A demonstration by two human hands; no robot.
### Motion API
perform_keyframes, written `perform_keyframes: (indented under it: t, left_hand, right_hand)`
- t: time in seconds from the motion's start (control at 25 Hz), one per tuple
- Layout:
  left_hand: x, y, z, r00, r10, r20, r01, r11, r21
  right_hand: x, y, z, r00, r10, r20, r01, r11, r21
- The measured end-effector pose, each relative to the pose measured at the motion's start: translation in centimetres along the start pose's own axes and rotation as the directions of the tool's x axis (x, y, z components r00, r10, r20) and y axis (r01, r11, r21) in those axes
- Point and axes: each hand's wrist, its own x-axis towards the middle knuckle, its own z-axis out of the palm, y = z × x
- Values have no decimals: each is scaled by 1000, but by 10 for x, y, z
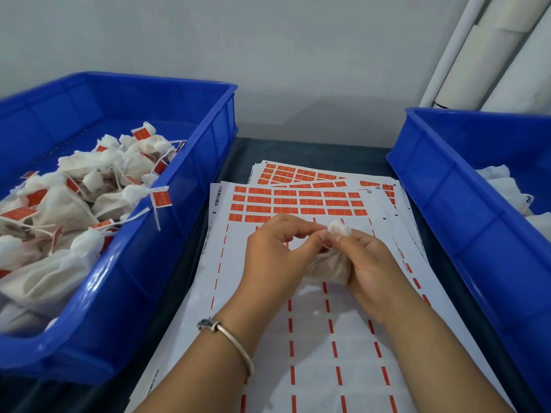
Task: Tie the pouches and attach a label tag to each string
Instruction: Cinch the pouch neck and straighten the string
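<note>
A small white pouch (331,268) with brownish filling sits between my two hands over the label sheets. Its gathered white top (339,227) sticks up above my fingers. My left hand (275,254) pinches at the pouch's neck from the left, fingers curled. My right hand (368,259) grips the pouch's body and neck from the right. The string is barely visible at the neck. Sheets of orange label stickers (301,202) lie flat under my hands, the near rows peeled off.
A blue bin (167,234) at the left holds several tied pouches with orange tags. Another blue bin (465,210) at the right holds white untagged pouches. White rolled tubes (489,55) lean in the back right corner.
</note>
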Motion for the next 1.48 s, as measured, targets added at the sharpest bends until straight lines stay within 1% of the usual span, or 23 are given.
perform_keyframes:
  t: [0.12, 0.24, 0.36, 0.44, 0.56, 0.64, 0.68, 0.88, 1.04, 1.16, 1.28, 1.48]
  left_hand:
    - [2, -3, 1, 1000, 12, -20, -10, 998, 59]
    - [4, -7, 2, 999, -15, -36, 20, 993, 120]
    - [6, -10, 3, 998, -23, -58, 34, 981, 189]
    - [6, -11, 3, 998, -29, -64, 41, 978, 205]
    - [6, -11, 3, 996, -49, -78, 66, 971, 230]
    - [7, -11, 1, 994, -63, -94, 84, 966, 244]
    - [8, -11, 1, 993, -63, -97, 85, 965, 247]
    - [8, -11, 1, 993, -62, -96, 85, 963, 256]
    - [7, -9, 0, 993, -54, -107, 81, 961, 264]
    - [8, -8, -1, 990, -70, -120, 99, 960, 260]
    - [11, -9, -2, 980, -122, -157, 158, 957, 242]
    - [12, -9, -4, 962, -141, -235, 195, 954, 226]
  right_hand:
    - [0, -1, 0, 1000, -5, 23, 6, 1000, -8]
    - [-2, -2, 2, 994, -23, 105, 28, 998, -51]
    - [-2, -2, 2, 990, -7, 140, 16, 998, -65]
    - [-1, -2, 0, 986, 17, 164, -12, 999, -30]
    - [-1, -2, -1, 979, 71, 191, -90, 992, 89]
    - [0, -2, -2, 976, 107, 192, -135, 981, 139]
    - [0, -3, -2, 975, 121, 186, -148, 979, 137]
    - [1, -4, 1, 982, 156, 102, -155, 988, -18]
    - [1, -4, 2, 992, 107, 61, -100, 990, -102]
    - [1, -5, 1, 991, 110, 73, -106, 993, -56]
    - [0, -5, -3, 984, 133, 117, -132, 991, -15]
    - [0, -6, -1, 985, 139, 98, -138, 990, -17]
